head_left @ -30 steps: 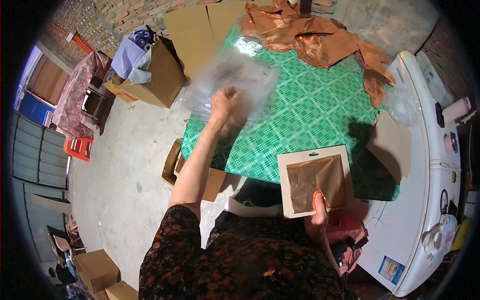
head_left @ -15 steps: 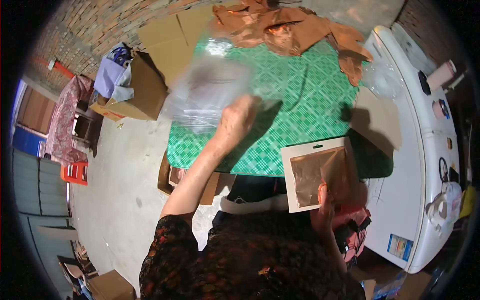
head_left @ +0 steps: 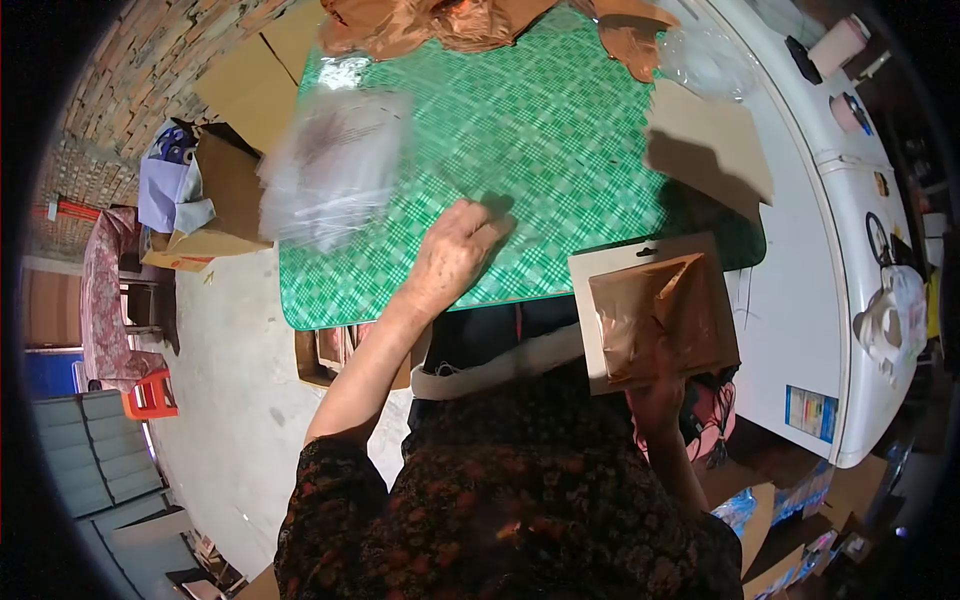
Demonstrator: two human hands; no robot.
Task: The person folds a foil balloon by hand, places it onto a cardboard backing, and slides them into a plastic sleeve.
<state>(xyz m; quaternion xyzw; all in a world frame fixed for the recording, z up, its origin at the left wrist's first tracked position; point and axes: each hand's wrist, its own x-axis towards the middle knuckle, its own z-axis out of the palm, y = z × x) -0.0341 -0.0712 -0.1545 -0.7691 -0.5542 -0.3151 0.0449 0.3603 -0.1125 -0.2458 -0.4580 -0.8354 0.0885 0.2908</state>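
Note:
My left hand [head_left: 455, 255] is over the front of the green checked table [head_left: 560, 190], its fingers curled together. A faint, blurred sheet, apparently a clear plastic bag [head_left: 465, 150], extends from the fingers across the tabletop. To its left lies a stack of clear plastic bags [head_left: 335, 170]. My right hand [head_left: 657, 400] grips the lower edge of a pale card with a hang hole [head_left: 597, 340], by the table's front edge. On the card's face is a shiny copper-coloured foil packet [head_left: 640, 320]. Part of the right hand is hidden by shadow and the card.
Crumpled copper-coloured foil [head_left: 460, 25] lies along the far edge. A beige card sheet [head_left: 710, 140] sits at the table's right, beside a white refrigerator [head_left: 790, 290]. An open cardboard box [head_left: 225, 185] stands left of the table, and a red stool [head_left: 152, 395] farther left.
My left hand has come down towards the table's front edge. My right hand's card has tilted and its packet now looks puffed. The view has shifted, moving the table up and left.

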